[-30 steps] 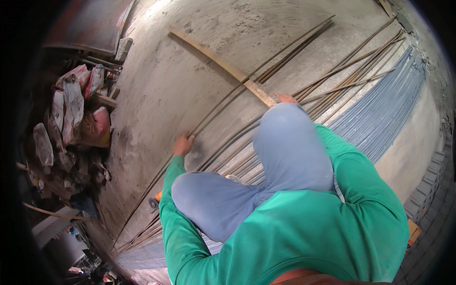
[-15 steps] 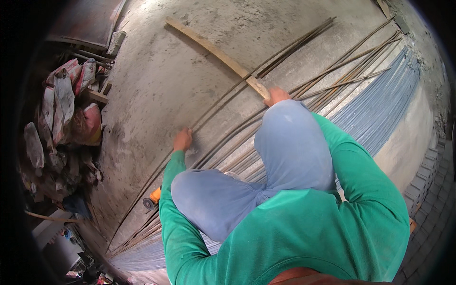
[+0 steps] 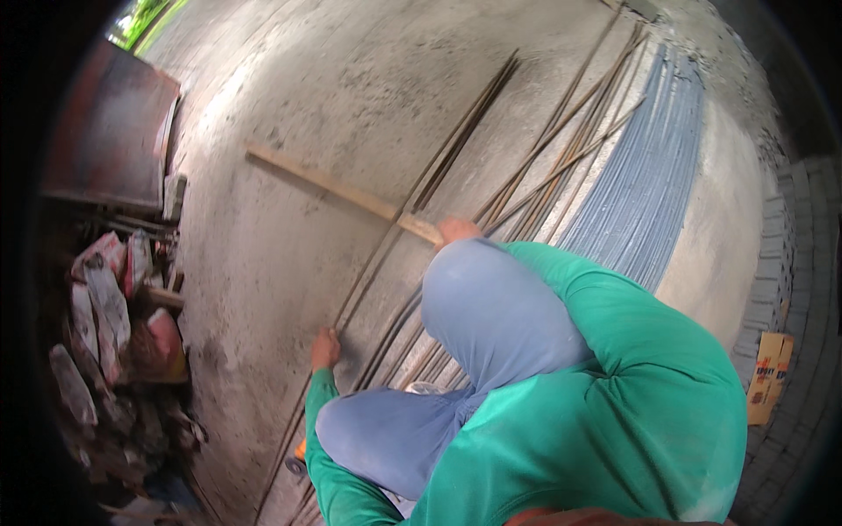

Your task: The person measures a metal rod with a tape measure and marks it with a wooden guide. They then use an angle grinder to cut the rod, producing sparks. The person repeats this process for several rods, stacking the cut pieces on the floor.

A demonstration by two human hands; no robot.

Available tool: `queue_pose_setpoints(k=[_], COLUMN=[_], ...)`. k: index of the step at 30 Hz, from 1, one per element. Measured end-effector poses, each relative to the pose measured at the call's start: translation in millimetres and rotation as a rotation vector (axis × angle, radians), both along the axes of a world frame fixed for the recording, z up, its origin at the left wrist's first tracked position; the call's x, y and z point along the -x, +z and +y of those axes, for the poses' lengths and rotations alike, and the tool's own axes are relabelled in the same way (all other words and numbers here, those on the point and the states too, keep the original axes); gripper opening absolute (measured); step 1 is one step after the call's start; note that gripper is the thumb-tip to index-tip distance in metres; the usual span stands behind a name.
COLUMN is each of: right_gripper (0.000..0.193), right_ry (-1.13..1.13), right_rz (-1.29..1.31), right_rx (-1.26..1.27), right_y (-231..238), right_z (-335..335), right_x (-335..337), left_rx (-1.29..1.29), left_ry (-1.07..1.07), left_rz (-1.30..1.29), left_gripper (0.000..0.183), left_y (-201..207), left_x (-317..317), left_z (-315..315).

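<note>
My left hand [image 3: 325, 349] is closed around a long thin metal rod [image 3: 367, 265] just above the concrete floor. That rod runs up and across a wooden batten [image 3: 324, 181]. My right hand [image 3: 459, 231], beside my right knee, grips the batten's near end. Its fingers are partly hidden by the knee. Several more dark rods [image 3: 478, 118] lie beyond the batten, roughly in line with the held one. By my left forearm, part of an orange power tool with a round disc [image 3: 296, 465] shows; my sleeve covers the rest.
Brown rods [image 3: 561, 140] lie crossed to the right, next to a wide bundle of grey-blue rods [image 3: 645, 180]. Sacks and scraps [image 3: 110, 307] are heaped at the left, below a rusty sheet [image 3: 110, 131]. A cardboard piece [image 3: 769, 377] lies by grey blocks [image 3: 772, 289] at the right.
The view has swung, so the floor scene sits further left and lower, and a green patch shows at the top left. Both hands keep their holds on the rod and the batten.
</note>
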State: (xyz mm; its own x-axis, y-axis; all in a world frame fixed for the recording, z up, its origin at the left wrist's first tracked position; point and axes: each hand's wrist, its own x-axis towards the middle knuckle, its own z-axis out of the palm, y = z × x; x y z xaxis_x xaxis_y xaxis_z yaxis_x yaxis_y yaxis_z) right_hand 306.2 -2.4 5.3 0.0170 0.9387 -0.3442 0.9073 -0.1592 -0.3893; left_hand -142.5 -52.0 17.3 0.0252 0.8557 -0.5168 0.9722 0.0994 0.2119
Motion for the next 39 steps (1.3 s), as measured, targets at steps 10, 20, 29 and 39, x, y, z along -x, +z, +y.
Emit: queue_pose_setpoints(k=[10,20,29,39], right_gripper=[0.027,0.026,0.051,0.043], right_ry=[-0.021,0.022,-0.031,-0.39], right_rz=[0.053,0.098,0.104,0.553], right_rx=[-0.064,-0.015,0.016,-0.134], right_y=[3,-5,41,26], right_z=[-10,-10,-8,-15], right_x=[3,-7,-16,-49], left_rx=[-0.062,-0.044,-0.071,-0.535], left_ry=[-0.042,-0.056,0.054,0.306], left_rz=[-0.038,-0.046,-0.029,-0.116], left_gripper=[0.037,0.044,0.046,0.041], left_y=[4,-8,-20,64], left_x=[2,10,10,32], left_z=[-4,-6,-6,0])
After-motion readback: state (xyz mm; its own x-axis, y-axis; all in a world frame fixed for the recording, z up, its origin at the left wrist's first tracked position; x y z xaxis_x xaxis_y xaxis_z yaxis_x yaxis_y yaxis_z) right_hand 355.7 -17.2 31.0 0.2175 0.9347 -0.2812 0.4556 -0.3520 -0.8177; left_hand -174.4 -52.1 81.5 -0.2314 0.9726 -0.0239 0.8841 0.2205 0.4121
